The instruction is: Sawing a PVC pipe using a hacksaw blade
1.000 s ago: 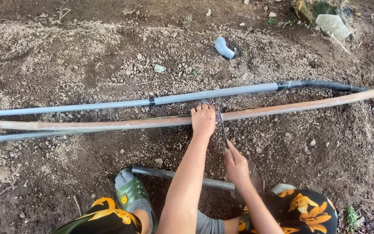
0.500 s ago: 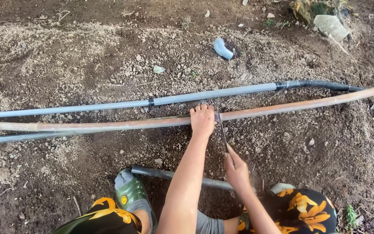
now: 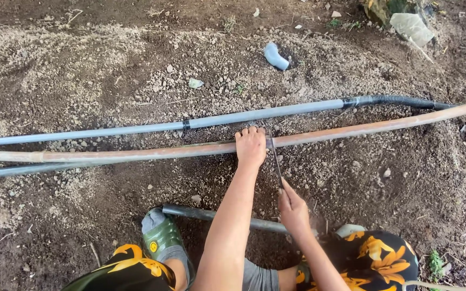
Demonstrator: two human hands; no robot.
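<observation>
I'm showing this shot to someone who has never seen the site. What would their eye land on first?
First, the left hand gripping the long brown pipe that crosses the soil, with the right hand drawing a thin saw blade across it just beside that grip. Next, the grey pipe lying parallel behind it, joined to a black corrugated hose at the right. A grey pipe elbow lies alone farther back.

Even, soft daylight, no glare. Only faint shadows under the brown pipe (image 3: 136,153) and below my arms. Focus sharp around the pipe's middle; its ends bow upward from wide-angle distortion. Soil darker nearer me.
</observation>
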